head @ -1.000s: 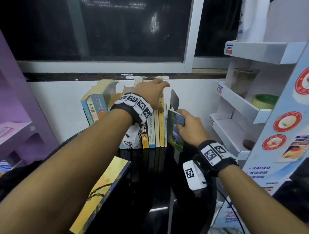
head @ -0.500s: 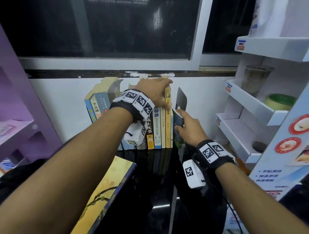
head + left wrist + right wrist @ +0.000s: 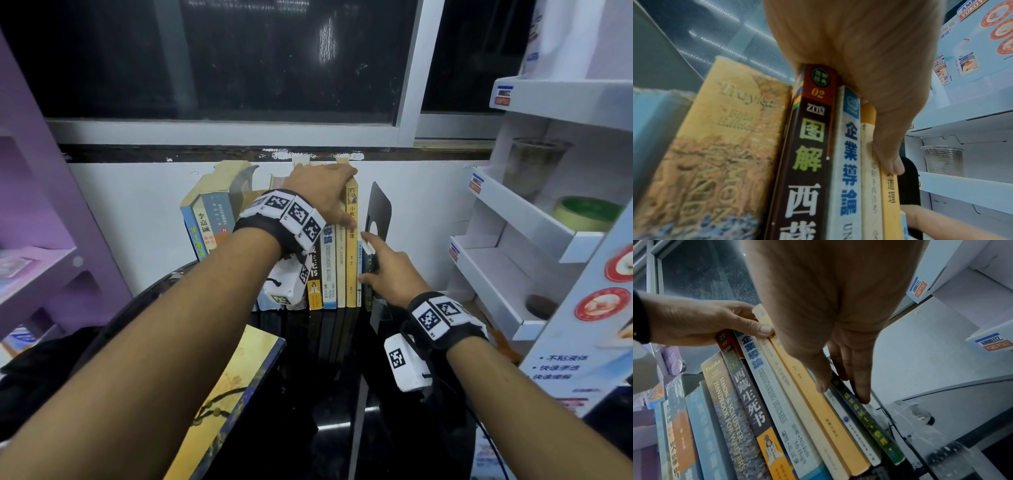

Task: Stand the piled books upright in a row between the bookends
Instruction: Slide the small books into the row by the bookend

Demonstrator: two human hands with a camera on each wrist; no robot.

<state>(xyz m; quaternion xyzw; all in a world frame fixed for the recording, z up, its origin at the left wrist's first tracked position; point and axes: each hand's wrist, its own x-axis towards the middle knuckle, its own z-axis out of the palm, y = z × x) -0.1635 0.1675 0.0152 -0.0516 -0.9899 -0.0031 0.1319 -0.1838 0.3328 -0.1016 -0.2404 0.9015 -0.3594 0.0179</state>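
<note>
A row of upright books stands on the black table against the wall. My left hand lies over the tops, thumb on the tall yellow book; the left wrist view shows that thumb on the yellow spine. A thin green-spined book stands at the row's right end, next to the black bookend. My right hand touches its spine with straight fingers. One yellow-covered book lies flat at the front left. A left bookend is not clearly visible.
Thick books lean at the row's left end. White display shelves with a plastic cup and a tape roll stand close on the right. A purple shelf unit is at the left. The table is glossy and round-edged.
My right hand has slid the green-covered book from in front of the row into the gap beside the bookend and straightened its fingers. The left hand stayed on the tops.
</note>
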